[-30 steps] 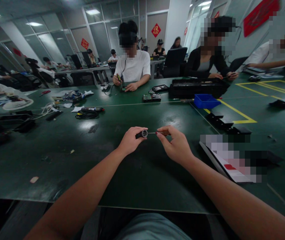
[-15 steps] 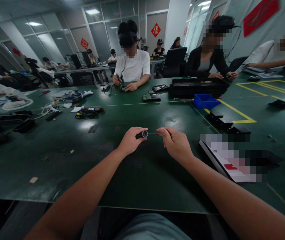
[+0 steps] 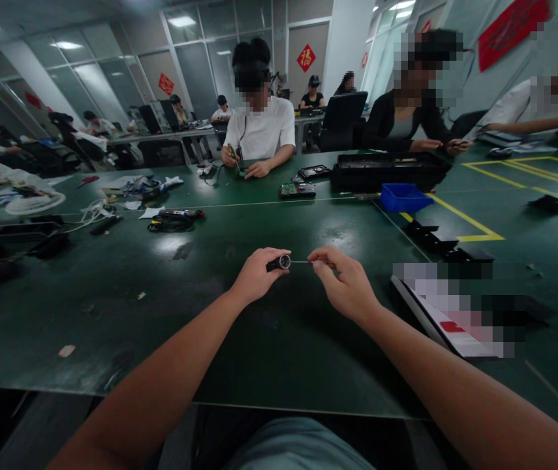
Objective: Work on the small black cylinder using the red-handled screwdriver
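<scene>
Over the green tabletop, my left hand [image 3: 254, 275] is closed around a small black flashlight [image 3: 284, 262], whose round, silver-rimmed end faces me. A screwdriver [image 3: 300, 262] lies level between my hands. Its thin metal shaft reaches the right side of the flashlight; whether the tip is in a screw is hidden. My right hand [image 3: 344, 279] pinches the screwdriver's reddish handle between thumb and fingers, and most of that handle is covered by the hand.
Right of my right arm lies a white box-like item [image 3: 455, 320], partly blurred out. Beyond it are black brackets [image 3: 435, 240], a blue bin [image 3: 404, 197] and a long black casing [image 3: 389, 171]. Coiled black cable [image 3: 173, 222] lies left. A co-worker in white [image 3: 263, 130] sits opposite.
My right hand's fingers have loosened and shifted on the screwdriver handle, the thumb now lower and the fingers straighter. My left hand and the flashlight have stayed nearly in place.
</scene>
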`<control>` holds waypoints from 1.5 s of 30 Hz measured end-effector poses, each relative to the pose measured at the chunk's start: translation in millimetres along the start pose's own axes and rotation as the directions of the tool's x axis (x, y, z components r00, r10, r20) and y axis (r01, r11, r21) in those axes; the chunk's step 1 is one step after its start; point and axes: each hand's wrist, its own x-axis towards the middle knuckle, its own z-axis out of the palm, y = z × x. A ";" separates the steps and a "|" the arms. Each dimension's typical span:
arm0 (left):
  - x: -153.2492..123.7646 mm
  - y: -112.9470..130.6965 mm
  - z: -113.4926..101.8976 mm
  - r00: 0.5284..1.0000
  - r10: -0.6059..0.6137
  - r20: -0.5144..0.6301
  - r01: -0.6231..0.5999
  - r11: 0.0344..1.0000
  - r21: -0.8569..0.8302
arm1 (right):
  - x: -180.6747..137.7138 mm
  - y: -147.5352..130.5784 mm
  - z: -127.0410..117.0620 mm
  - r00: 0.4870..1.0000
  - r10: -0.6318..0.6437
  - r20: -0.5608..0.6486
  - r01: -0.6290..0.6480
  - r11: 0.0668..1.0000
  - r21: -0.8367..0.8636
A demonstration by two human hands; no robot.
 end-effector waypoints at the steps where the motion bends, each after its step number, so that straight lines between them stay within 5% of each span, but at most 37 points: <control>1: -0.1 0.1 0.0 1.000 0.001 -0.001 -0.001 1.000 -0.002 | 0.0 0.0 0.3 1.000 0.011 -0.004 -0.011 1.000 -0.002; 6: 0.5 3.8 -1.2 1.000 -0.011 0.020 0.011 1.000 -0.004 | -0.5 4.6 4.0 0.989 0.121 -0.081 -0.117 0.992 0.048; 16: 0.4 7.6 -1.7 0.999 0.036 -0.013 -0.036 0.999 -0.035 | 5.7 13.2 13.2 0.930 0.317 -0.188 -0.176 0.830 0.530; 22: 2.3 6.9 -2.2 0.997 0.076 -0.002 -0.076 0.997 -0.005 | 11.2 28.0 18.2 0.888 0.461 -0.011 -0.314 0.622 0.718; 29: 1.5 8.4 -1.8 0.999 0.036 0.008 -0.036 0.999 0.027 | 8.2 20.9 16.8 0.887 0.407 -0.220 -0.211 0.779 0.591; 41: 0.8 10.5 -2.3 0.999 0.024 0.044 -0.025 0.999 0.039 | 5.8 12.5 9.2 0.928 0.323 -0.186 -0.220 0.878 0.426; 45: 0.8 8.8 -2.4 1.000 0.012 0.023 -0.013 1.000 0.026 | 5.6 5.6 2.8 0.940 0.293 -0.173 -0.255 0.943 0.212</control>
